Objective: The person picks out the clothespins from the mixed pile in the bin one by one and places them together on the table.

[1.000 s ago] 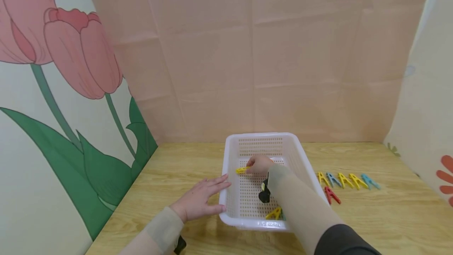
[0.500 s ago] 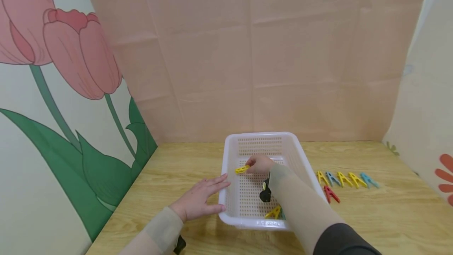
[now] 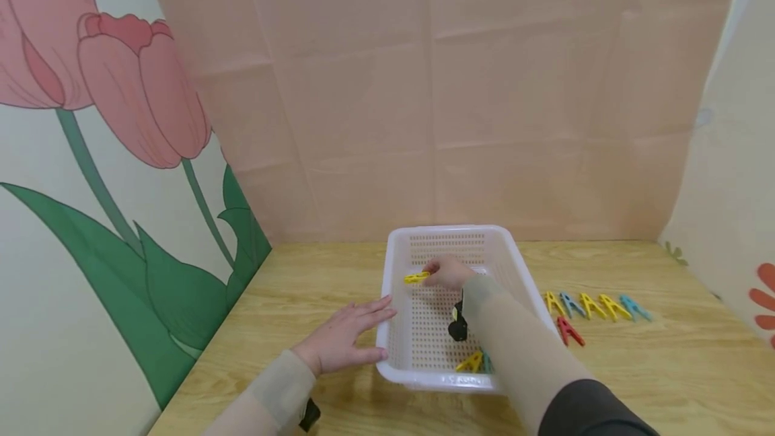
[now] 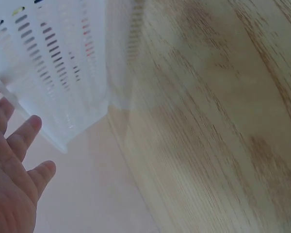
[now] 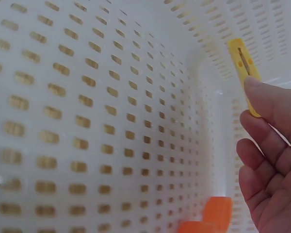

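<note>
My right hand (image 3: 449,272) is inside the white plastic basket (image 3: 385,335), pinching a yellow clothespin (image 3: 416,278) by one end between thumb and forefinger. In the right wrist view the yellow clothespin (image 5: 243,68) points up, above the perforated basket floor. Alongside the basket's left rim, my left hand (image 3: 348,338) lies with straight fingers, the fingertips at the rim. The left wrist view shows this hand (image 4: 14,170) against the basket's outer side (image 4: 53,58). Another yellow clothespin (image 3: 469,362) and a partly hidden teal one (image 3: 487,363) lie at the basket's near end.
Right of the basket, several yellow and blue clothespins (image 3: 589,305) lie in a row on the wooden table (image 3: 678,382). A red clothespin (image 3: 570,332) lies in front of them. Orange pieces (image 5: 217,213) show low in the right wrist view. A draped wall (image 3: 424,120) stands behind.
My right hand has lifted slightly and moved a little away from me with the yellow clothespin. The left hand has stayed at the rim.
</note>
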